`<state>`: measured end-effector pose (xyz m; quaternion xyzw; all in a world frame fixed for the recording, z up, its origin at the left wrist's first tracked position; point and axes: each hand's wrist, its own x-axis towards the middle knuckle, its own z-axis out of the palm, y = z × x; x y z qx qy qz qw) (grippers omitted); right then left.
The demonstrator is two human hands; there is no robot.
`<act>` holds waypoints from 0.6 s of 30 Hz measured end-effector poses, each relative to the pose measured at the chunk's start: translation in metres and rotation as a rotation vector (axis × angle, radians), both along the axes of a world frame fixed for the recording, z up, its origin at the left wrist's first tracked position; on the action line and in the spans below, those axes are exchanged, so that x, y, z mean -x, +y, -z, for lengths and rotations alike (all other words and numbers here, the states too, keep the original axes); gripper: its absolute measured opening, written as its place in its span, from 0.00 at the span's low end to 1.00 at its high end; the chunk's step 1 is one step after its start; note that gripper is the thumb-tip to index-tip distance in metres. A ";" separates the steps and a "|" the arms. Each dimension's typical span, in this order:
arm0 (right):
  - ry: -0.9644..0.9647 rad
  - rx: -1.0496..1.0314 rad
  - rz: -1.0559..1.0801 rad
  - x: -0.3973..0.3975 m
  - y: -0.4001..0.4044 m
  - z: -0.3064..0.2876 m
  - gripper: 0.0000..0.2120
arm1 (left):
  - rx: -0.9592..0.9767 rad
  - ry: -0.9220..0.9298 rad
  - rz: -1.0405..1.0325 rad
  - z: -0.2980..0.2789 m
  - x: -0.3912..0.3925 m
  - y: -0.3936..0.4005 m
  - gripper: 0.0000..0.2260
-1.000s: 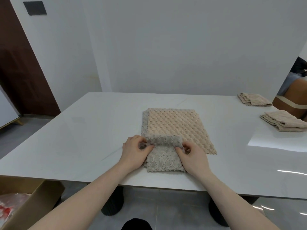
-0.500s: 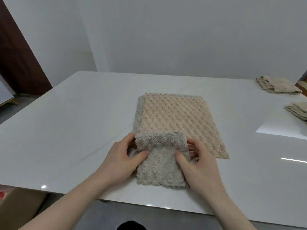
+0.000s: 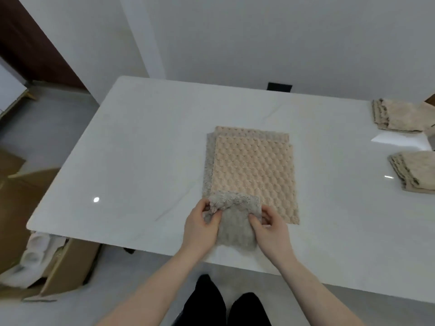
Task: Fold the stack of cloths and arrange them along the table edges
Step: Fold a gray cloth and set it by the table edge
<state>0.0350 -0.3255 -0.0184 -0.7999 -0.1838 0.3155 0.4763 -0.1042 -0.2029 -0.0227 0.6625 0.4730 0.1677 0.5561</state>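
Progress, judged from layout: two folded cloth bundles already parked along the right edge of the surface (image 3: 146, 147), far bundle (image 3: 397, 117) and near bundle (image 3: 414, 174), well apart from each other. Stack of flat cloths (image 3: 253, 170) sits mid-surface, beige on top, at least a grey one and another beige one showing under it, exact count can't tell.

Current piece: grey cloth (image 3: 235, 222), already folded down to a narrow strip at the near edge, far end overlapping the stack's near-left corner. Left hand (image 3: 200, 225) pinches its left side, thumb on top, fingers curled under. Right hand (image 3: 270, 228) pinches the right side the same way. Looks like another fold in progress, so this one isn't placed yet.

Left to do: finish grey cloth, place it, then the rest of the stack.

Room: left half, far edge and near-right stretch are bare, plenty of slots. Grey cloth lies right at the near rim, could slide off. Open cardboard box (image 3: 47, 262) on the floor by the near-left corner.
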 end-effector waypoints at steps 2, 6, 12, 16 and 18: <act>0.019 0.007 -0.008 0.001 0.003 -0.036 0.06 | 0.076 -0.033 -0.077 -0.036 0.005 -0.014 0.06; 0.050 0.066 -0.115 0.005 0.005 -0.090 0.05 | 0.224 -0.003 -0.118 -0.085 0.028 -0.033 0.05; 0.058 0.097 -0.304 0.008 0.016 -0.121 0.12 | 0.266 0.005 -0.265 -0.127 0.044 -0.039 0.04; 0.098 0.082 -0.392 0.025 0.032 -0.139 0.12 | 0.293 -0.031 -0.364 -0.150 0.067 -0.044 0.06; 0.110 0.066 -0.432 0.034 0.046 -0.144 0.13 | 0.289 -0.048 -0.420 -0.159 0.081 -0.038 0.08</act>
